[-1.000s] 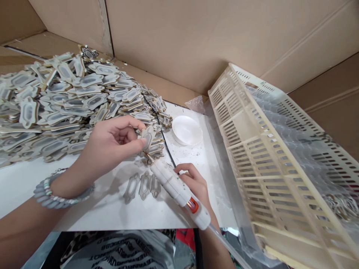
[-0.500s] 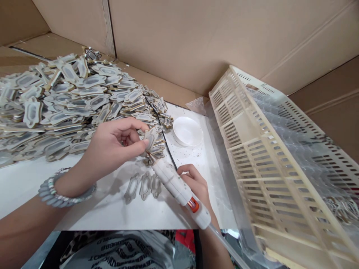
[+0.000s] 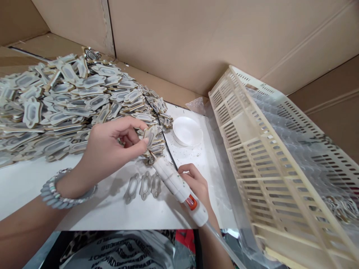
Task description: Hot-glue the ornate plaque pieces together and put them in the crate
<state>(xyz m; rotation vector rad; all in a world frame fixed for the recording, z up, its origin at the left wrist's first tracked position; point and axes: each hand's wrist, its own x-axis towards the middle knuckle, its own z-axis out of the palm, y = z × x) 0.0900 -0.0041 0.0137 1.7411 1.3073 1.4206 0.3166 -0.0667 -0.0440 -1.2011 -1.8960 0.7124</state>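
Your left hand [image 3: 112, 151] pinches a small grey plate [image 3: 152, 136] between thumb and forefinger, the plate projecting past the fingertips at the pile's near right edge. Your right hand [image 3: 198, 186] is curled round a white glue gun [image 3: 175, 185]; the gun's body hides most of that grip. Nozzle tip just under the plate's lower end; contact, cannot tell. Containers: white bowl [image 3: 188, 126] beyond your right hand, pale interior showing; to the right, a cream slatted crate [image 3: 254, 168], tilted, bubble wrap [image 3: 288, 129] inside and pale looped pieces [image 3: 340, 209] at its near end. Plate's long axis runs away from you, leaning right; gun points forward and left, clear glue stick [image 3: 221, 243] trailing from its rear. Three grey frames [image 3: 145, 185] lie side by side nearer you, the large pile of plates [image 3: 73, 99] left.
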